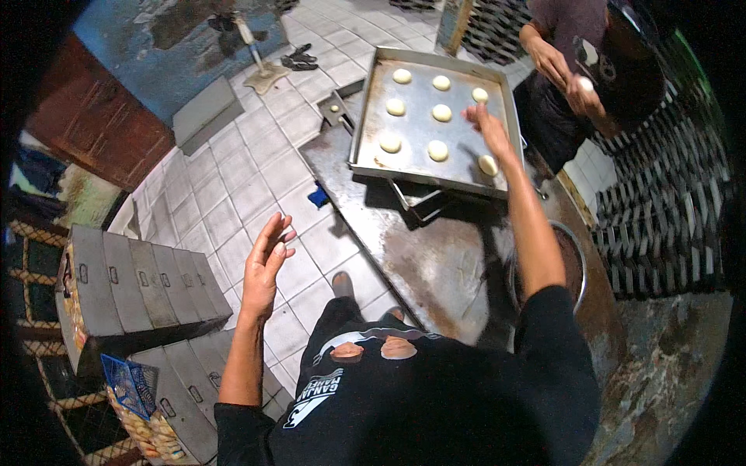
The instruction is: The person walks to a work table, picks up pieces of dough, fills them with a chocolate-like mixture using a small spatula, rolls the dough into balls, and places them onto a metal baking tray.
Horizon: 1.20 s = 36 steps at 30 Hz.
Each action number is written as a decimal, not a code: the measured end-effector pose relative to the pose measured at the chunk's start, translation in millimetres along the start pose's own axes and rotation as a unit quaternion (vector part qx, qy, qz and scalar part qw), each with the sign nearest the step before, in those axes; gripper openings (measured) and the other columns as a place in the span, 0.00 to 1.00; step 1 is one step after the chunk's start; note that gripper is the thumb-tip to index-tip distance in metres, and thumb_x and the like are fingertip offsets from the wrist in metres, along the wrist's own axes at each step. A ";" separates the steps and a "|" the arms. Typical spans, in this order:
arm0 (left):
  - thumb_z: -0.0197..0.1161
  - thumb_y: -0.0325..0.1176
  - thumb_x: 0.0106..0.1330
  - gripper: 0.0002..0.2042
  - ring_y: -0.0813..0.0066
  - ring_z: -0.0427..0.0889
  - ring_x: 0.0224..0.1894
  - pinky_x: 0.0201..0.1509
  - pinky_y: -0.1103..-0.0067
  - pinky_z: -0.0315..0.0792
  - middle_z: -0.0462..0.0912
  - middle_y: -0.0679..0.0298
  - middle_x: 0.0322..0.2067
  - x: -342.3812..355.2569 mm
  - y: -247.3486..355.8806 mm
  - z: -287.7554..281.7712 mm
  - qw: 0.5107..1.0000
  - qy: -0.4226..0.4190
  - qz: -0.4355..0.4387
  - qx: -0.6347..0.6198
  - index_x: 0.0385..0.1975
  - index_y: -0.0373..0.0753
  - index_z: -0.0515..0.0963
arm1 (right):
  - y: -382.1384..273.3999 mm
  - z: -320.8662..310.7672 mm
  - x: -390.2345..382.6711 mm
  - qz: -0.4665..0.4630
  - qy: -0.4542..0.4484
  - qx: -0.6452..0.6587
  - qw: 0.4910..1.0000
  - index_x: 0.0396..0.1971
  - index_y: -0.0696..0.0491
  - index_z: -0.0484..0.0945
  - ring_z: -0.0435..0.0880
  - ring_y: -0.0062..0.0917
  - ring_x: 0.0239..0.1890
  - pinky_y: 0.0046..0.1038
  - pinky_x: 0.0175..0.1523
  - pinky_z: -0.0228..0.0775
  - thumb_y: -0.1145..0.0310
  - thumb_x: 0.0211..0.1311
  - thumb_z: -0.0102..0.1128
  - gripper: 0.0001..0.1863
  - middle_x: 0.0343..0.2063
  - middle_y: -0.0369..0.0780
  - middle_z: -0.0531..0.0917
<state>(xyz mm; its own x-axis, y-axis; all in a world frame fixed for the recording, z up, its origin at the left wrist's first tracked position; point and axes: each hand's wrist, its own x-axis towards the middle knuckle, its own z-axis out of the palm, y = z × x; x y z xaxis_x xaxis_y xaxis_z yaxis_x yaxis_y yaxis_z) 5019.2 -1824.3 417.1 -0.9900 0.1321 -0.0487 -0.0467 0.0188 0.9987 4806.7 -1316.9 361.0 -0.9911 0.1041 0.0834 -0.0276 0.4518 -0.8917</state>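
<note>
A square metal baking tray [426,180] stands on the worktable ahead of me, raised on a metal frame [420,206]. Several pale, round dough balls [441,113] lie in it in spaced rows. Over the tray's right part reaches my right hand [489,132], its fingers stretched out and no dough visible in them. Just below its wrist sits another dough ball [488,165]; whether the hand hides one more, I cannot tell. Off to the left of the table, my left hand [266,268] hangs in the air, open, holding nothing.
Across the table's right side, a co-worker's hands [581,99] hold a dough ball [585,83]. A round bowl [579,268] stands beside my right forearm. Grey metal boxes [148,283] and a blue basket [130,386] are at left. Dark trays [660,210] are stacked at right.
</note>
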 end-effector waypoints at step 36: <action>0.55 0.37 0.76 0.17 0.69 0.81 0.53 0.54 0.75 0.75 0.80 0.55 0.54 409.4 -30.1 -286.5 0.987 -0.157 -0.031 0.002 0.57 0.34 0.73 | -78.9 363.6 -44.3 0.209 0.423 0.523 0.710 0.49 0.56 0.75 0.84 0.31 0.40 0.34 0.45 0.79 0.59 0.66 0.61 0.18 0.38 0.42 0.83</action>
<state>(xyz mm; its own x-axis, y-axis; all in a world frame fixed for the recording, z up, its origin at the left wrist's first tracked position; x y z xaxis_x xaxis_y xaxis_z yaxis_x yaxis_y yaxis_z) 4577.2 -2054.7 370.7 -0.8952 0.4312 -0.1126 -0.1059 0.0397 0.9936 4805.3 -1679.3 265.9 -0.5200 0.7297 -0.4439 -0.2743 -0.6349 -0.7223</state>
